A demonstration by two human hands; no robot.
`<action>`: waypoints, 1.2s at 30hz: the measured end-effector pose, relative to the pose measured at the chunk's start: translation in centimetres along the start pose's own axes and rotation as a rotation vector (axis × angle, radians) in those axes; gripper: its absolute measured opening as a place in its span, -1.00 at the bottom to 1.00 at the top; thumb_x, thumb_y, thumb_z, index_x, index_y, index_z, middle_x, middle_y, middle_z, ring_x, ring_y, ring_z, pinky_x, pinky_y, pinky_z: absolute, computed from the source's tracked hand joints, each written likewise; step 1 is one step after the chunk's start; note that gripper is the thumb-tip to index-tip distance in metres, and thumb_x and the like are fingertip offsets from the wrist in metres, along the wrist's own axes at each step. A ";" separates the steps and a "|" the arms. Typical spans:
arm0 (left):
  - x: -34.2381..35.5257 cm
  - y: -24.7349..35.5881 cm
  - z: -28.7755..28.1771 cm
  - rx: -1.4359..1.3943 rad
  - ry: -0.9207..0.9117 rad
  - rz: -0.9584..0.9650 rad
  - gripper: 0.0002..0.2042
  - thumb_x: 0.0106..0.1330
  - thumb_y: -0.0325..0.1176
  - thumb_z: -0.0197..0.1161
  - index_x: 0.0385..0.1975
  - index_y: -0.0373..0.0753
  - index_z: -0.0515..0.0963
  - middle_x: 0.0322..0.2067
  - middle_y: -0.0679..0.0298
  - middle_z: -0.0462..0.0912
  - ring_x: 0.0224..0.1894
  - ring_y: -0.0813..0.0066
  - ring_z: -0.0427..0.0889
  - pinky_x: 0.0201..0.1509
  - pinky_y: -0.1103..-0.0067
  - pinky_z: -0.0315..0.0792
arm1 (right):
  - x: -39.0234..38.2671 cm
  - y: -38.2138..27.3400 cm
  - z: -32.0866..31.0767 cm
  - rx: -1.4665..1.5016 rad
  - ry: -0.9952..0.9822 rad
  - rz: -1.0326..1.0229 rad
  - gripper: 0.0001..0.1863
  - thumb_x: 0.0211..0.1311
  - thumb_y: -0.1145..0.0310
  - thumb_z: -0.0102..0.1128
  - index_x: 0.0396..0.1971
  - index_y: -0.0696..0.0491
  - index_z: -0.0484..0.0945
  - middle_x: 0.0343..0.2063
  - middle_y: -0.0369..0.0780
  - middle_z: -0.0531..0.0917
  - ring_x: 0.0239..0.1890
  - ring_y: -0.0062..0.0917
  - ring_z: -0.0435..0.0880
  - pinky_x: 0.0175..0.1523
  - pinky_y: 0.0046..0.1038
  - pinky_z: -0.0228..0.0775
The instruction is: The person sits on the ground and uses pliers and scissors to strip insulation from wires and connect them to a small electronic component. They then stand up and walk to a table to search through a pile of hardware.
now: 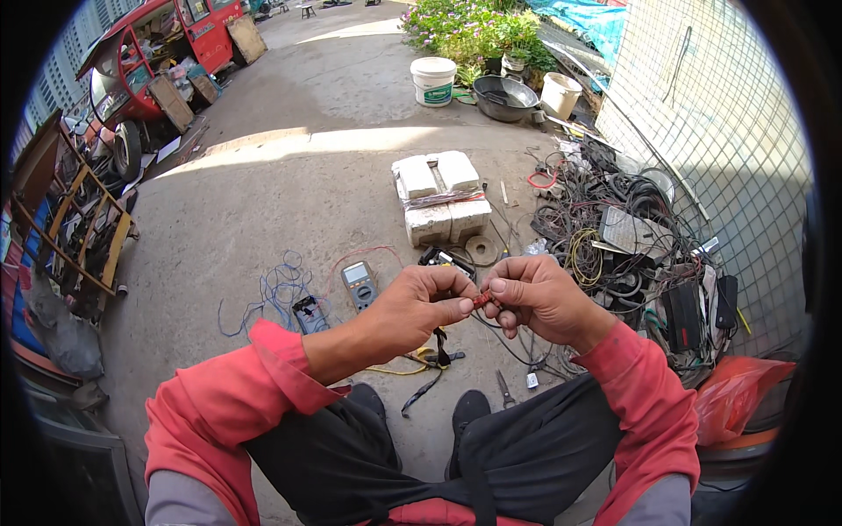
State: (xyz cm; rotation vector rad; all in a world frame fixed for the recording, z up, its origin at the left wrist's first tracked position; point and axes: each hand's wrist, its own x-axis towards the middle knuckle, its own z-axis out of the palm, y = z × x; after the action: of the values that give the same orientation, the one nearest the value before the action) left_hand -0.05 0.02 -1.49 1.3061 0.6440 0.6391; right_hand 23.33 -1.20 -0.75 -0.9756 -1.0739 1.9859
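Small red piece (481, 301) sits between my fingertips: left grip (424, 301) pinched on its left end, right grip (545, 304) closed at its right end; neither hand clearly nearer. Long axis looks roughly left-right, right end slightly up; too small to be sure. Beyond, on the ground (219, 210): grey multimeter (365, 296) leftward, white strapped block (459, 172) farther ahead.

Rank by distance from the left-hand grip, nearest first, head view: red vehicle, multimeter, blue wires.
1. Multimeter: on the ground, just left of the left-hand grip.
2. Blue wires: farther left, past the multimeter.
3. Red vehicle: far upper left.
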 end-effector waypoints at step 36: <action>0.4 -0.4 -0.2 -0.031 0.061 0.012 -0.92 0.33 -0.54 0.29 -0.24 -0.35 0.59 -0.35 0.40 0.63 -0.30 0.72 0.52 -0.23 0.69 0.41 | 0.0 0.0 0.3 0.041 0.072 -0.030 -0.82 0.41 0.35 0.17 -0.20 0.17 0.55 -0.43 -0.21 0.68 -0.57 -0.66 0.62 -0.47 -0.53 0.57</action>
State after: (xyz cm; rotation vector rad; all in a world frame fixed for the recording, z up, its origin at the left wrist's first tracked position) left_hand 0.15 0.38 -1.95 1.2667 0.6738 0.6981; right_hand 23.12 -1.31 -0.62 -0.9956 -0.9988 1.9265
